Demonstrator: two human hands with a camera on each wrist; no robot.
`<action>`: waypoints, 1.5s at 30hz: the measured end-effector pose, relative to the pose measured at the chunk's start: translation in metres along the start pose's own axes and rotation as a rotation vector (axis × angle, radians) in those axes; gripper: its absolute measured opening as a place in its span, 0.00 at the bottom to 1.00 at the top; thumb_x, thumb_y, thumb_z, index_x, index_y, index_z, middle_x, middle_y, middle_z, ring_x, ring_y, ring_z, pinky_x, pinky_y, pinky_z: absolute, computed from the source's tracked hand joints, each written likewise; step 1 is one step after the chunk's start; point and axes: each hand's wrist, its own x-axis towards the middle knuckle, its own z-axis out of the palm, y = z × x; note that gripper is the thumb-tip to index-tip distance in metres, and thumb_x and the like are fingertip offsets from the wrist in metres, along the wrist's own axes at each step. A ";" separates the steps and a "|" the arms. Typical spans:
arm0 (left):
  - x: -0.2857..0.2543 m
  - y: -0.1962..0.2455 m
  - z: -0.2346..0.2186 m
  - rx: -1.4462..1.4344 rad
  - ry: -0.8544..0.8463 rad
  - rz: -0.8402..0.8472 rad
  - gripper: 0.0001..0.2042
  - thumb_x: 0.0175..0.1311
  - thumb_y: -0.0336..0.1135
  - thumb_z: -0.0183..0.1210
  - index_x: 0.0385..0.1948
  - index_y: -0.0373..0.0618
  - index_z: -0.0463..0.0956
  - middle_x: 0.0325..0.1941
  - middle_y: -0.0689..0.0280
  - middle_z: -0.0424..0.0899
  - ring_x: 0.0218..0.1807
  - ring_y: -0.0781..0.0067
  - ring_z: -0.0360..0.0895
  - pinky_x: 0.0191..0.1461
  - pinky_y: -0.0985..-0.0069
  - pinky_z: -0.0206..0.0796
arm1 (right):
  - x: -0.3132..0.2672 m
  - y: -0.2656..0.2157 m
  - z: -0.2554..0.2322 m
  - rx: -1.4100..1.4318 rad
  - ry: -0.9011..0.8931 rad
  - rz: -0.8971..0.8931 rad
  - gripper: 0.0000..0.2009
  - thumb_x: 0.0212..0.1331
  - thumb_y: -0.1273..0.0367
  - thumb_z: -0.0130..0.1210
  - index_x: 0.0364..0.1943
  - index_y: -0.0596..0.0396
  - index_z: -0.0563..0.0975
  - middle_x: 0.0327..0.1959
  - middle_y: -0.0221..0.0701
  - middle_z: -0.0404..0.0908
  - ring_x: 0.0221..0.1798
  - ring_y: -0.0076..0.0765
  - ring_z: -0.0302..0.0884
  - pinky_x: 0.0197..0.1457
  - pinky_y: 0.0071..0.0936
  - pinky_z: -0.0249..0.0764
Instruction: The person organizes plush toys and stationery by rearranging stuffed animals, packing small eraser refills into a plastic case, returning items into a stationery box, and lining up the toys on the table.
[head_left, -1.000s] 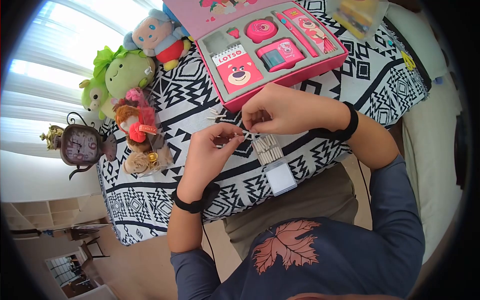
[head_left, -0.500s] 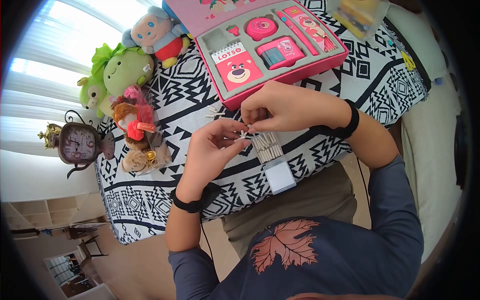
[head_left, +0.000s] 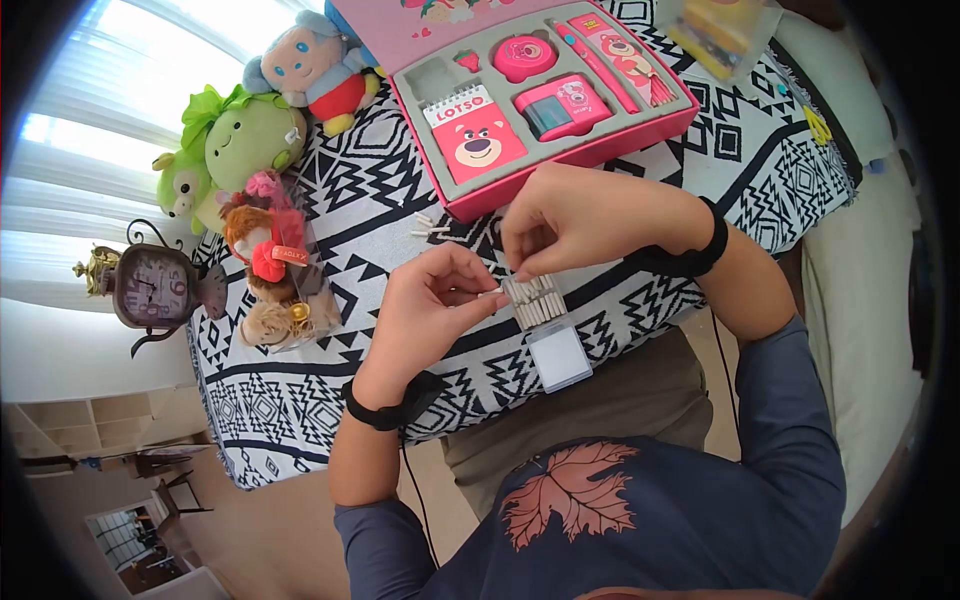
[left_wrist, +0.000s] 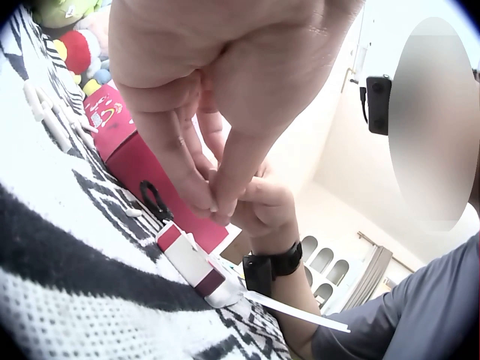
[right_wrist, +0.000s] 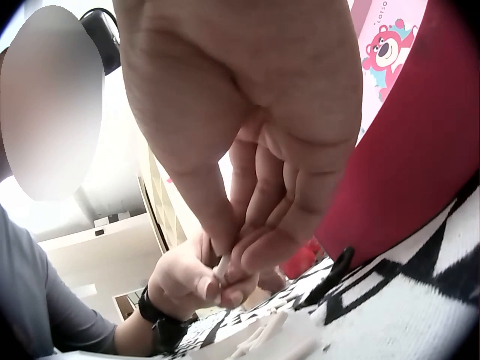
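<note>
My left hand (head_left: 425, 310) pinches a small white stick (head_left: 489, 292) between thumb and fingertips, just left of a small clear box (head_left: 548, 325). Short white sticks (head_left: 540, 305) fill that box, whose lid (head_left: 560, 357) lies folded toward the lap. Over the box's far end bends my right hand (head_left: 590, 222), thumb and fingers drawn together. The right wrist view shows a white stick (right_wrist: 223, 265) between its fingertips, close above the left hand (right_wrist: 187, 274). In the left wrist view, the fingertips of the left hand (left_wrist: 214, 142) overlap the right hand (left_wrist: 266, 210).
Several loose white sticks (head_left: 428, 227) lie on the patterned cloth (head_left: 330, 400). Beyond stands an open pink gift box (head_left: 580, 150) with a notepad (head_left: 478, 140) and stationery. Plush toys (head_left: 250, 140), a bagged doll (head_left: 270, 255) and a clock (head_left: 155, 287) stand left; yellow scissors (head_left: 817, 125) lie right.
My right hand has shifted slightly right and down, away from the left fingertips and over the box. My left hand stays nearly in place, still pinching.
</note>
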 end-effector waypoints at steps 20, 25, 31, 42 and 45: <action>0.003 -0.005 0.001 0.184 -0.091 -0.026 0.07 0.65 0.23 0.72 0.40 0.34 0.84 0.42 0.68 0.89 0.44 0.82 0.86 0.52 0.81 0.81 | 0.004 0.019 0.012 -0.207 -0.039 -0.003 0.08 0.54 0.75 0.68 0.38 0.61 0.89 0.32 0.39 0.87 0.36 0.42 0.88 0.43 0.35 0.82; 0.002 -0.005 0.001 0.181 -0.094 -0.026 0.07 0.65 0.23 0.72 0.41 0.34 0.84 0.41 0.68 0.89 0.44 0.82 0.86 0.53 0.81 0.81 | 0.003 0.019 0.013 -0.243 -0.073 -0.047 0.09 0.53 0.75 0.68 0.38 0.59 0.90 0.31 0.38 0.85 0.35 0.45 0.86 0.41 0.37 0.80; 0.001 -0.005 0.002 0.153 -0.083 -0.030 0.07 0.65 0.20 0.70 0.41 0.34 0.84 0.42 0.67 0.89 0.46 0.81 0.86 0.54 0.80 0.82 | 0.005 0.020 0.015 -0.252 -0.007 -0.156 0.09 0.54 0.74 0.69 0.39 0.59 0.90 0.30 0.37 0.85 0.33 0.44 0.85 0.39 0.37 0.79; 0.002 -0.007 0.003 -0.106 -0.011 -0.001 0.14 0.61 0.16 0.72 0.37 0.40 0.75 0.42 0.65 0.88 0.47 0.77 0.89 0.55 0.78 0.83 | 0.005 0.012 0.013 0.014 0.089 -0.203 0.06 0.61 0.72 0.68 0.37 0.61 0.85 0.29 0.37 0.86 0.29 0.38 0.83 0.36 0.32 0.78; 0.000 -0.005 0.002 -0.067 -0.061 -0.029 0.13 0.61 0.16 0.72 0.38 0.39 0.76 0.40 0.64 0.89 0.46 0.77 0.89 0.53 0.79 0.83 | 0.002 0.009 0.006 -0.142 -0.006 -0.073 0.06 0.60 0.72 0.67 0.35 0.62 0.84 0.29 0.39 0.86 0.30 0.43 0.84 0.37 0.35 0.79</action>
